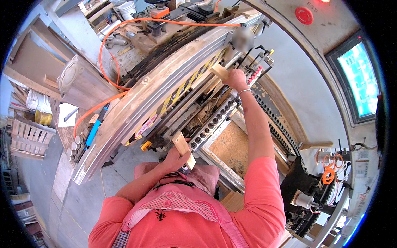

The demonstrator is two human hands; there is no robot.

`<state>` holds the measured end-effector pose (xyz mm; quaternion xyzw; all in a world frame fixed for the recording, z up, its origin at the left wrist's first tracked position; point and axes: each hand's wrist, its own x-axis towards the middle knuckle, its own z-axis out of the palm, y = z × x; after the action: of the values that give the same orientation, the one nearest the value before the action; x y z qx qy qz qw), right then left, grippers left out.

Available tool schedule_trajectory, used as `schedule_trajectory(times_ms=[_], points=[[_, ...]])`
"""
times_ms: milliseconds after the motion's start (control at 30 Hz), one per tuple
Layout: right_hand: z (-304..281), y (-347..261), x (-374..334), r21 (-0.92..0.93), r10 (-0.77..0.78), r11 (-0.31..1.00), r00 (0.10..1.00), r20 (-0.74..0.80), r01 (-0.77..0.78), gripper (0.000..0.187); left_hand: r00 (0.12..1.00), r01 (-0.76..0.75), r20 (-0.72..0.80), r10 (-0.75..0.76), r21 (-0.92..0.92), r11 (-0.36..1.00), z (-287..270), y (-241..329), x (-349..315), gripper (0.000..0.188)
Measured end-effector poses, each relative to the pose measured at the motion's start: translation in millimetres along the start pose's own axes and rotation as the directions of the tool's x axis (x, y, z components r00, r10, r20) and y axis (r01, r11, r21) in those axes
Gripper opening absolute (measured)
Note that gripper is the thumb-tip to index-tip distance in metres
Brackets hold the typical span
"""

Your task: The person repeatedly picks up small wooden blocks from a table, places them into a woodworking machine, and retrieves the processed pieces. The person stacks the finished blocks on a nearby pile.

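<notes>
My left hand (174, 160), close to my apron, is closed around a short pale wooden block (180, 144) that is held tilted. With the arm stretched out over the machine, my right hand (236, 79) grips a second wooden block (219, 72) at its far end. A white rail with a row of round black cups (213, 123) runs between the two hands. Beside it lies a trough (198, 109) littered with wood scraps. Several red knobs (254, 75) sit just right of my right hand.
A long wooden beam with metal rails and striped tape (173, 97) borders the machine's left side. An orange hose (101, 53) loops over it. A chipboard panel (229, 146) lies below the cups. At right stand a screen (359, 78) and a red emergency button (304, 15).
</notes>
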<state>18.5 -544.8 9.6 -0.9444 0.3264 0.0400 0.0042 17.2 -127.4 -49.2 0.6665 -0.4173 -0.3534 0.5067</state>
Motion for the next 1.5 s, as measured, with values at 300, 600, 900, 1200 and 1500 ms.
schedule_trajectory(times_ms=[300, 600, 900, 1200, 1500], points=[[0.1, 0.0, -0.7, 0.025, -0.018, 1.000, 1.000, -0.019, 0.018, 0.046, 1.000, -0.006, -0.004, 0.006, -0.021, 1.000, 0.9, -2.3, -0.4, 0.027], [-3.1, -0.1, -2.2, 0.010, -0.032, 0.999, 0.999, -0.004, 0.032, 0.045, 0.999, 0.034, 0.020, -0.033, -0.049, 0.998, 0.4, -1.8, 0.2, 0.031], [1.8, 2.5, 0.1, -0.021, -0.041, 0.999, 0.999, -0.003, 0.040, 0.047, 0.999, 0.001, 0.037, -0.003, 0.030, 1.000, -2.8, 5.6, 1.2, 0.028], [-1.2, -0.4, -1.1, 0.029, -0.030, 0.999, 0.999, -0.018, 0.030, 0.043, 1.000, 0.006, 0.029, -0.006, -0.021, 1.000, -2.3, 0.7, 0.2, 0.027], [0.3, 15.3, 3.3, 0.120, 0.026, 0.992, 0.999, -0.020, -0.024, 0.042, 0.995, 0.092, 0.039, -0.089, -0.089, 0.992, -2.6, 4.5, -0.6, 0.027]])
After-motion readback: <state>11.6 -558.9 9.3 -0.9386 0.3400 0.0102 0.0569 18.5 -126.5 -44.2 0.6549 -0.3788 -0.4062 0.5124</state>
